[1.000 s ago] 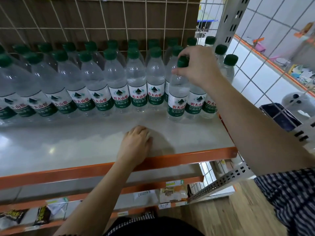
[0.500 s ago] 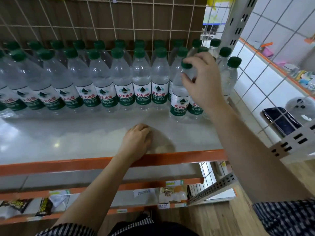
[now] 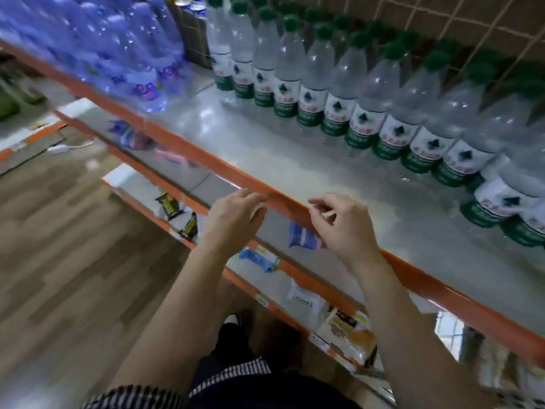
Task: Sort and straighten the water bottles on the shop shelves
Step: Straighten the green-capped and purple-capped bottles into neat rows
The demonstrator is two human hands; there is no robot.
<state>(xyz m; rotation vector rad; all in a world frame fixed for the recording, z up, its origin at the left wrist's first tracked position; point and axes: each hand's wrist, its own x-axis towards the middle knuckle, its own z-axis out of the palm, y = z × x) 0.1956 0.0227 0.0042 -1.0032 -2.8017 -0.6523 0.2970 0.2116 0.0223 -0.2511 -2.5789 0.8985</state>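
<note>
Orange steel is where both hands sit right now, at the front edge (image 3: 298,202) of the top shelf (image 3: 265,149). Left hand (image 3: 236,214) has its fingers loosely curled, fingertips just at the lip of that orange edge, nothing in it. Right hand (image 3: 342,222) hovers over the same edge a little further along, fingers half bent and spread, thumb and forefinger close together; something pale shows at the fingertips, too blurred to tell what it is, or whether it is pinched. No bottle is in either hand.

Out from there, bare grey shelf surface lies between the hands and the stock. Green-capped water bottles (image 3: 339,93) stand upright along the back edge of the shelf against the wire grid backing (image 3: 460,25), packed shoulder to shoulder, white and green labels facing forward, with more behind. At the right end of the shelf the nearest bottles (image 3: 501,199) sit forward of that line. Toward the far left end, apart from the green-capped group, stands a cluster of blue-tinted bottles (image 3: 138,60), smeared by motion blur.

Below, lower shelves (image 3: 265,234) with the same orange edging carry small packets, over a wood-pattern floor (image 3: 73,261).
</note>
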